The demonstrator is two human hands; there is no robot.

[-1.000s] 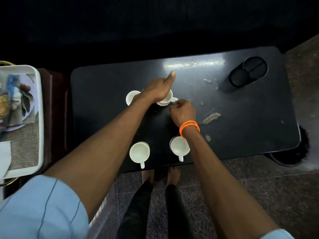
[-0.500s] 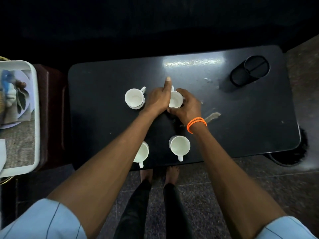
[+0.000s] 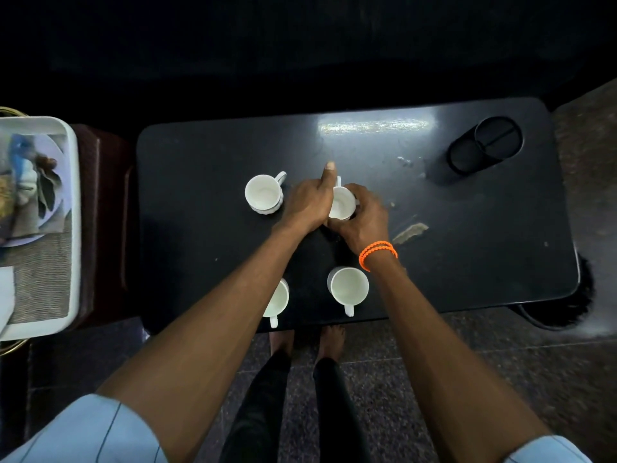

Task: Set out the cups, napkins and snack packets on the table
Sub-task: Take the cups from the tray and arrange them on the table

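Observation:
Several white cups stand on the black table [image 3: 200, 248]. The far right cup [image 3: 341, 203] sits between both my hands: my left hand [image 3: 309, 202] presses its left side with the index finger pointing away, and my right hand [image 3: 365, 218], with an orange bracelet, wraps its right side. The far left cup [image 3: 263, 193] stands free, handle to the upper right. The near right cup [image 3: 349, 287] stands by the front edge, handle toward me. My left forearm partly hides the near left cup [image 3: 278, 300]. Snack packets [image 3: 25, 182] and a napkin [image 3: 5, 295] lie in the tray at left.
A white tray [image 3: 75, 228] rests on a dark stand left of the table. A black two-ring holder [image 3: 484, 147] sits at the table's far right corner. Crumbs and a scuffed patch [image 3: 409, 232] mark the tabletop right of my hands. My bare feet stand at the front edge.
A second ago the far right cup lay tilted under my left hand; it now stands upright. My right hand has come around its right side, and the far left cup is uncovered.

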